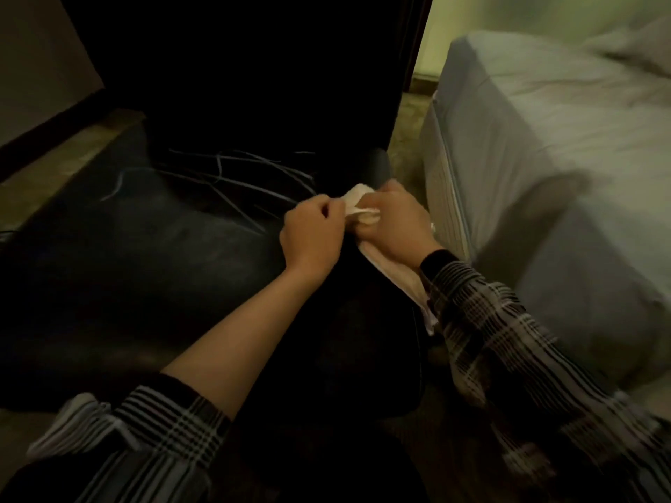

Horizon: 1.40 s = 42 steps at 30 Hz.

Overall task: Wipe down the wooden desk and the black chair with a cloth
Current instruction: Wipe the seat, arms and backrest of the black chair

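The room is dim. The black padded chair is very dark. Right of it, the grey bed looks lighter and blurry.

Bed close right of chair; left seat seemingly open.

Your right hand covered the middle of the cloth, and your sleeve hid its lower end. The top of the black chair was too dark to make out. The bed looked blurry and ran off the picture's right edge.
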Each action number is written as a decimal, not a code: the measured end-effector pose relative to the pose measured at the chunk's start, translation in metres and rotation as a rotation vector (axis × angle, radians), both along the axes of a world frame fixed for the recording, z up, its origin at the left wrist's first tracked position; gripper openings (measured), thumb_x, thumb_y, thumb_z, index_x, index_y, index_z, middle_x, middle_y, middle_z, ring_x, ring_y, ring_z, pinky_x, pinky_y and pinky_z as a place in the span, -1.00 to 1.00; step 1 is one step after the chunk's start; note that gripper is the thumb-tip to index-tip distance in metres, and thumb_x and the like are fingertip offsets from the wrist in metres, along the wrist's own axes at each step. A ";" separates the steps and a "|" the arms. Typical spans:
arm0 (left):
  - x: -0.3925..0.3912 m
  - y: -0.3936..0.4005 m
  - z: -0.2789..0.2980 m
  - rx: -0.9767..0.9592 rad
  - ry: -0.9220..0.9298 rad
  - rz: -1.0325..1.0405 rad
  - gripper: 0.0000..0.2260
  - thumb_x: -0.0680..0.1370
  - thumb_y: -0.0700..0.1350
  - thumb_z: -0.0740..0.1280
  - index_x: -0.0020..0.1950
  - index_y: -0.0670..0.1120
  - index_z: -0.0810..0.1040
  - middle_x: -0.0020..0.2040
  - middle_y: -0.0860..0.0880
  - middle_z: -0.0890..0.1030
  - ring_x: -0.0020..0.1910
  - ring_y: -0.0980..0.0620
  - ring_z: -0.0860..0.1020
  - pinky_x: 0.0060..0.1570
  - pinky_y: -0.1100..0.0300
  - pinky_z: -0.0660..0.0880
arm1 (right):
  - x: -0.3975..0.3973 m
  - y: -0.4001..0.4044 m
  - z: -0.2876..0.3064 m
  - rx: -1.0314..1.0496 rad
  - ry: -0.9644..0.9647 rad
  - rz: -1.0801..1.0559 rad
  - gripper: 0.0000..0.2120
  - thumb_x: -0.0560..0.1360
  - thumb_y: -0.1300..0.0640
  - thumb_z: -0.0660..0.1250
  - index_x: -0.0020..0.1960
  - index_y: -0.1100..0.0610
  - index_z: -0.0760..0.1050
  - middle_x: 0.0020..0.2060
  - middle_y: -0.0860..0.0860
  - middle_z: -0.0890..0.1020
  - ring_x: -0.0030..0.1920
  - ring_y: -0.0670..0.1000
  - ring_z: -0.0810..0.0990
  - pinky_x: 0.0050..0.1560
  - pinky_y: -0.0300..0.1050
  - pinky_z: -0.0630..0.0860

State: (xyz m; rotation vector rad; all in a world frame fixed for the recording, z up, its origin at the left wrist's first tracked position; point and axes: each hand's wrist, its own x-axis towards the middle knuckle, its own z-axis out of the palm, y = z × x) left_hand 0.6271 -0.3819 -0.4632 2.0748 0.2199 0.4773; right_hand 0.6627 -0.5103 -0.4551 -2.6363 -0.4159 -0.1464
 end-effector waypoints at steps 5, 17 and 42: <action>-0.015 0.043 0.011 -0.181 -0.092 0.074 -0.68 0.53 -0.20 0.19 -0.44 -0.12 0.29 -0.50 0.03 0.30 -0.54 0.17 0.24 -0.51 0.30 0.19 | -0.036 0.015 0.009 -0.024 0.032 0.143 -0.69 0.33 -0.21 0.35 -0.02 -0.08 0.60 -0.05 -0.02 0.43 -0.04 -0.02 0.47 -0.10 -0.12 0.39; -0.075 0.164 -0.003 0.117 -0.020 0.383 -0.68 0.58 -0.11 0.17 -0.39 -0.09 0.33 -0.46 0.01 0.36 -0.47 0.11 0.32 -0.34 0.13 0.28 | -0.111 0.100 0.012 -0.100 -0.013 0.360 -0.72 0.40 -0.10 0.41 0.09 -0.09 0.57 0.03 -0.07 0.39 0.01 -0.11 0.38 -0.06 -0.20 0.35; -0.048 0.162 -0.011 0.734 0.275 0.286 -0.75 0.64 -0.02 0.08 -0.01 -0.12 0.49 -0.20 -0.09 0.57 -0.23 -0.06 0.56 -0.23 0.12 0.42 | -0.024 0.150 0.003 -0.112 -0.108 0.001 -0.66 0.47 -0.07 0.38 0.19 0.04 0.52 0.11 0.07 0.43 0.08 0.13 0.51 0.04 -0.03 0.40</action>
